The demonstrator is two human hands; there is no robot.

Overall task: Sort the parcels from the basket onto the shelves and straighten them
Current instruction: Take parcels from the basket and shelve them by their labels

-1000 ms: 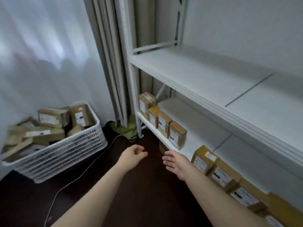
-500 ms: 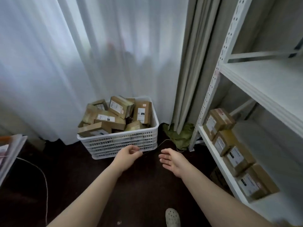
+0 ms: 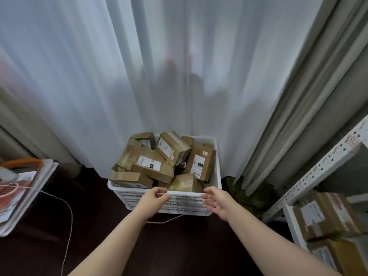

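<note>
A white slatted basket (image 3: 216, 156) stands on the dark floor against the curtain, heaped with several brown cardboard parcels (image 3: 153, 166) bearing white labels. My left hand (image 3: 154, 200) hovers at the basket's near rim, fingers loosely curled and holding nothing. My right hand (image 3: 217, 200) is beside it at the rim's right part, fingers spread and empty. At the right edge stands the white metal shelf (image 3: 318, 172). Two labelled parcels (image 3: 326, 216) stand on its low level, blurred.
A sheer white curtain (image 3: 139, 76) hangs behind the basket, with a grey drape (image 3: 298, 116) to its right. A green cloth (image 3: 253, 194) lies bunched between basket and shelf. A thin cable (image 3: 68, 216) trails over the floor. A white tray-like stack (image 3: 23, 196) sits at the left.
The view has swung left from the shelf, and the basket now sits centred. Both hands have reached forward to the basket's near rim, still empty.
</note>
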